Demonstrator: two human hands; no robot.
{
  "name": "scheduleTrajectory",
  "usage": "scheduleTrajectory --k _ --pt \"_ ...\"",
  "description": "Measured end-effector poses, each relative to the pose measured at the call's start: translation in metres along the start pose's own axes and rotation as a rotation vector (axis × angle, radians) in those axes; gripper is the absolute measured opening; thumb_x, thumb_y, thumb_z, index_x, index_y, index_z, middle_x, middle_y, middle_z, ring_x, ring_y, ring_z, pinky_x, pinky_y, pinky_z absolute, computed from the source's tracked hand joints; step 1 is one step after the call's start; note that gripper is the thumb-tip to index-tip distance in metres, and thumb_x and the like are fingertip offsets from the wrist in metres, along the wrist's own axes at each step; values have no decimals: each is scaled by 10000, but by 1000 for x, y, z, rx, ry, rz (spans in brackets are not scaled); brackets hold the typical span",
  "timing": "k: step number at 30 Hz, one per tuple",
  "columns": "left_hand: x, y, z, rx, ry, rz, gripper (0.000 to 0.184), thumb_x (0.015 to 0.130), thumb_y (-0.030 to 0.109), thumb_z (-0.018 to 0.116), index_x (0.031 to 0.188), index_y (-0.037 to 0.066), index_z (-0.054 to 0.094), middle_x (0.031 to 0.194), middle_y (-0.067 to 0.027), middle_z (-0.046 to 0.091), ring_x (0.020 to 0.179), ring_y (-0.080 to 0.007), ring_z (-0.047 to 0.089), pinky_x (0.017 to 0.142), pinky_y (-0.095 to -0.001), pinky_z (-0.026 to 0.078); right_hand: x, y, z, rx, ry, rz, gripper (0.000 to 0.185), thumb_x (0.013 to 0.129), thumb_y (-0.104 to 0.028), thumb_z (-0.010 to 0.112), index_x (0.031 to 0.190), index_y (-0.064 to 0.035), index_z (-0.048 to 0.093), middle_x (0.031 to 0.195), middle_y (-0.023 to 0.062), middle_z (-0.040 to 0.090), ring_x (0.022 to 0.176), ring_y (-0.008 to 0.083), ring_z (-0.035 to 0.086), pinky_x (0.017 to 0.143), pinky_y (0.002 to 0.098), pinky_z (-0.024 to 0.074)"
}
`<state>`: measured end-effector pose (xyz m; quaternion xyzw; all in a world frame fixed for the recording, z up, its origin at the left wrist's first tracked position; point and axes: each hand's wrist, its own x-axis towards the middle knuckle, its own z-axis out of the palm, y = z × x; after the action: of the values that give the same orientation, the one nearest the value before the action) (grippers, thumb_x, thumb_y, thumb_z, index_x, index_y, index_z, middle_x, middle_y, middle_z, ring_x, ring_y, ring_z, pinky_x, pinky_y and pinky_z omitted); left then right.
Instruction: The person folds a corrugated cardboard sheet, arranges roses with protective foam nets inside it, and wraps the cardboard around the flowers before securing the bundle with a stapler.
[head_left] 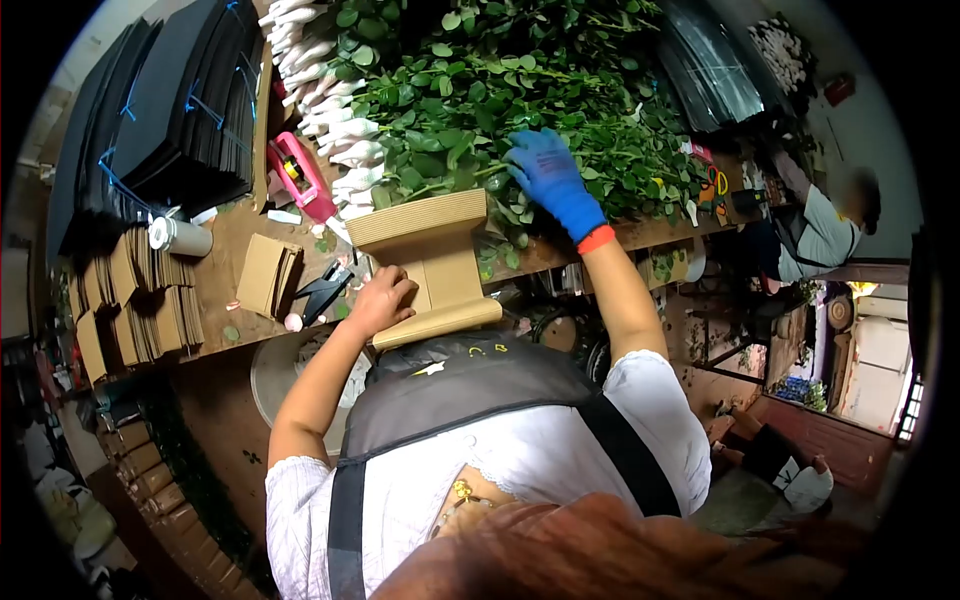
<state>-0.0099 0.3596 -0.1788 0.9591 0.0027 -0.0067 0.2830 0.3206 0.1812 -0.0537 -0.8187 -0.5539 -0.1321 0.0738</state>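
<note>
A sheet of corrugated cardboard point(435, 275), folded up at its far and near ends, sits at the table edge in front of my apron. My bare left hand point(385, 302) grips its left side, fingers bent over the inner face and thumb near the front fold. My right hand point(550, 175), in a blue glove with an orange cuff, reaches past the cardboard onto a pile of leafy green stems point(450, 80). Its fingers are stretched out over the leaves, and no stem is clearly held. White-sleeved flower heads point(355, 153) line the pile's left side.
Left of the cardboard lie black-handled clippers point(325, 290), a small cardboard stack point(268, 275), a pink tape dispenser point(303, 180) and a white can point(180, 237). Dark sheets point(185, 110) stand behind. Yellow-handled scissors point(720, 182) lie at right, near another person point(825, 230).
</note>
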Motion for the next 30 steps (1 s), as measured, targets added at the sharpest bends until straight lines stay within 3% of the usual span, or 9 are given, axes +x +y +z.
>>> scheduleTrajectory --k 4,9,10,14,17,22,23,28,30 --pt "-3 -6 6 -52 -5 -27 427 725 279 826 1095 120 684 1133 -106 561 1069 -325 552 897 -434 480 1 -26 -94 -5 415 -61 277 848 -163 675 1124 -195 681 1174 43 640 1105 280 588 1030 452 438" --pt "-9 -2 -2 -35 159 -45 779 741 578 786 1310 95 562 1300 -156 588 1222 -359 536 1016 -458 451 -63 -46 -92 114 -78 -161 283 786 -66 678 1028 -212 689 980 36 671 928 266 643 781 417 524" --pt "2 0 -16 -236 -137 -157 854 700 554 832 1330 61 533 1311 -171 578 1256 -366 517 1076 -452 414 -79 -44 -73 124 -236 -157 283 772 -56 680 1007 -215 690 955 35 674 903 266 650 734 412 529" --pt "-7 -10 -2 -355 -63 -329 1034 631 452 915 1443 58 410 1359 -194 536 1276 -392 503 1096 -464 389 -140 -16 17 -113 -450 -48 176 744 -75 699 865 -203 685 827 52 667 801 279 659 674 409 523" --pt "-6 -1 -7 -430 75 -237 943 701 416 880 1466 82 440 1324 -166 572 1300 -351 506 1098 -454 380 -162 -11 62 -252 -564 -51 114 739 -92 711 808 -171 668 790 66 657 781 285 655 691 414 524" --pt "-6 -11 15 -421 103 -165 392 786 295 824 1108 91 732 1199 -119 606 1152 -312 553 990 -400 436 -166 -7 66 -60 -441 -163 161 791 -211 740 948 -196 707 859 67 684 903 295 669 756 420 529" --pt "-5 -9 14 -401 81 -186 385 787 286 820 1117 108 734 1223 -117 596 1172 -313 540 1007 -404 423 -153 -6 55 -61 -749 -45 234 824 -259 725 1052 -210 704 993 73 694 974 299 661 833 437 520" --pt "-5 -9 11 -336 22 -147 356 815 305 788 1115 118 748 1261 -137 566 1194 -325 510 1036 -427 390 -51 7 -7 445 -40 336 300 824 -277 700 1108 -181 680 1169 87 655 1140 324 589 948 475 459" --pt "-6 -8 8 -351 0 -147 368 823 339 774 1094 90 753 1246 -149 565 1183 -327 517 1036 -438 378 -25 22 17 81 109 231 270 807 -279 701 1049 -161 686 1172 104 656 1115 334 595 933 478 465"
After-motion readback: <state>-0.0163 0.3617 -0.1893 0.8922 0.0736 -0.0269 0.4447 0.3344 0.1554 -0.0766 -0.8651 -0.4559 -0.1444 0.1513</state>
